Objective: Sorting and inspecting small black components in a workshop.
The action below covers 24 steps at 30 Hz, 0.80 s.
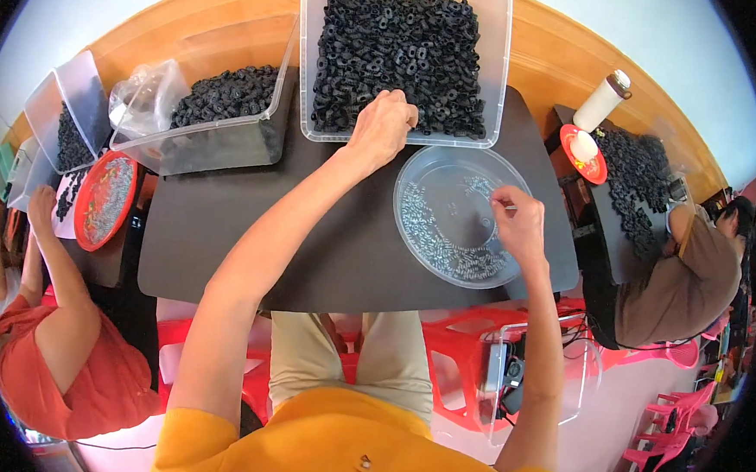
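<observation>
My left hand (387,122) reaches over the front wall of a clear plastic bin (494,113) filled with small black plastic parts (398,51). Its fingers are curled down toward the parts, and whatever lies in their grip is hidden. Above the right side of a round clear tray (411,267), my right hand (521,226) is closed in a pinch. A tiny pale piece seems to show at its fingertips, too small to name. Small shiny metal pieces (426,230) lie scattered along the tray's left and lower sides.
The dark table (307,271) carries a second clear bin (206,152) of black parts at left. Co-workers sit at both sides, a red sleeve (93,366) left and a brown top (687,281) right. Far right are a white bottle (601,102) and black parts (637,178).
</observation>
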Each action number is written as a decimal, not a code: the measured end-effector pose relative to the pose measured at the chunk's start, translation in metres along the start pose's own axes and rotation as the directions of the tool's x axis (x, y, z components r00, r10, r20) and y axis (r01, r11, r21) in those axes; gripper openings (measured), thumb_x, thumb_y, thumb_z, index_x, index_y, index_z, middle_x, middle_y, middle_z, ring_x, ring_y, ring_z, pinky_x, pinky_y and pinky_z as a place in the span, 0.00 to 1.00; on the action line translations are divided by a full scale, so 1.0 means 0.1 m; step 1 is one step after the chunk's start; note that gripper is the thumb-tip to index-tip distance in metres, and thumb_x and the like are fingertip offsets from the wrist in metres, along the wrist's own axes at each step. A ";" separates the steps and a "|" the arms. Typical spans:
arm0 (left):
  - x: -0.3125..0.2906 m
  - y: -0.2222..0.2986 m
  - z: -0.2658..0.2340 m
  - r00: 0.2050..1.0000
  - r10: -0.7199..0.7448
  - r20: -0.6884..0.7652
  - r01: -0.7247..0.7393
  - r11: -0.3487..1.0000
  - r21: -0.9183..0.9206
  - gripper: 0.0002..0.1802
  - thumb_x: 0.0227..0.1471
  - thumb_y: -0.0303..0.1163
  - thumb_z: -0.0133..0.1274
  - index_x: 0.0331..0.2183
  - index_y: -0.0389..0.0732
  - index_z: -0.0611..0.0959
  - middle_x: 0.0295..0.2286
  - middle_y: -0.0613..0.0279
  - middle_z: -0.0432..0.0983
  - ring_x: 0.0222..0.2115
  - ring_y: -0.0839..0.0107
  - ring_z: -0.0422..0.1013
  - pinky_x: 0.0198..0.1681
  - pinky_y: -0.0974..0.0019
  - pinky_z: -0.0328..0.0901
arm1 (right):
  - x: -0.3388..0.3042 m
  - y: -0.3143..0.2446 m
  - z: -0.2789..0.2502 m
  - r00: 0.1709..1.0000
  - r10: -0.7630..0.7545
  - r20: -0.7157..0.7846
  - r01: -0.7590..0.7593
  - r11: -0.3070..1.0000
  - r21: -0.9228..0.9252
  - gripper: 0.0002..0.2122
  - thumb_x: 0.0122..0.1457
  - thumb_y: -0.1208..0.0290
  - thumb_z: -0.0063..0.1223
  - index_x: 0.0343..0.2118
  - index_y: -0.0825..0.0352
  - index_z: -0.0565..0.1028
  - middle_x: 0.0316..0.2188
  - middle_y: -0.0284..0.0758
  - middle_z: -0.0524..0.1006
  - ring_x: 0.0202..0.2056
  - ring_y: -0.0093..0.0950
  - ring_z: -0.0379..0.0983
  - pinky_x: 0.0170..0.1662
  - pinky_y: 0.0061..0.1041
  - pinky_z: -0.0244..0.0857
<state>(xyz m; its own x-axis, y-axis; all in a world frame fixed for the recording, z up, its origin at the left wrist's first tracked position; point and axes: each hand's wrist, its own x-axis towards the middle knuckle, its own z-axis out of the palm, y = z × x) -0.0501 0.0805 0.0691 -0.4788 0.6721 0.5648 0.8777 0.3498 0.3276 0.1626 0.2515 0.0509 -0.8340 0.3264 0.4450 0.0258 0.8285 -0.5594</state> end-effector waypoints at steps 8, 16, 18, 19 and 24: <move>-0.03 -0.03 -0.03 0.966 0.149 -0.210 -0.140 0.988 0.060 0.06 0.42 0.21 0.50 0.28 0.39 0.77 0.24 0.57 0.69 0.28 0.60 0.67 0.33 0.62 0.64 | -0.04 0.06 -0.04 0.967 0.246 -0.063 -0.186 0.854 0.485 0.03 0.48 0.81 0.50 0.28 0.73 0.73 0.23 0.33 0.74 0.27 0.18 0.70 0.31 0.20 0.70; -0.54 0.09 -0.52 0.924 -0.226 0.308 0.378 0.413 -0.829 0.06 0.52 0.26 0.48 0.31 0.34 0.78 0.27 0.64 0.74 0.27 0.77 0.72 0.28 0.77 0.65 | -0.18 -0.17 -0.01 0.946 0.325 0.005 -0.259 0.743 0.617 0.05 0.52 0.80 0.49 0.31 0.73 0.73 0.25 0.32 0.73 0.28 0.18 0.69 0.32 0.19 0.70; -0.78 0.09 -0.52 0.920 -0.180 0.348 0.392 0.382 -0.837 0.08 0.51 0.29 0.50 0.32 0.36 0.79 0.27 0.65 0.75 0.27 0.79 0.71 0.29 0.78 0.63 | -0.26 -0.35 0.07 0.938 0.342 0.047 -0.292 0.715 0.635 0.04 0.53 0.80 0.49 0.31 0.73 0.74 0.26 0.31 0.72 0.29 0.18 0.69 0.32 0.20 0.70; -0.90 0.08 -0.49 0.914 -0.153 0.375 0.405 0.343 -0.847 0.08 0.50 0.30 0.51 0.32 0.36 0.79 0.26 0.65 0.75 0.26 0.80 0.70 0.30 0.77 0.63 | -0.30 -0.44 0.13 0.941 0.331 0.066 -0.291 0.696 0.657 0.04 0.53 0.80 0.48 0.31 0.73 0.74 0.26 0.31 0.72 0.29 0.18 0.69 0.32 0.20 0.71; -1.19 0.10 -0.37 0.893 -0.112 0.437 0.451 0.188 -0.873 0.08 0.47 0.28 0.55 0.32 0.36 0.80 0.25 0.67 0.74 0.26 0.82 0.69 0.30 0.79 0.62 | -0.36 -0.92 0.37 0.941 0.286 0.183 -0.331 0.653 0.682 0.06 0.54 0.77 0.48 0.33 0.72 0.73 0.31 0.33 0.72 0.33 0.20 0.69 0.36 0.24 0.71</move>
<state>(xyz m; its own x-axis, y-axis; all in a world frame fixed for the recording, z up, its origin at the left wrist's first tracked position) 0.0149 -0.0202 0.0329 -0.5159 0.8457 0.1366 -0.0706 -0.2008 0.9771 0.1698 0.1468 0.0598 -0.8781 0.4602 0.1307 -0.0830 0.1224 -0.9890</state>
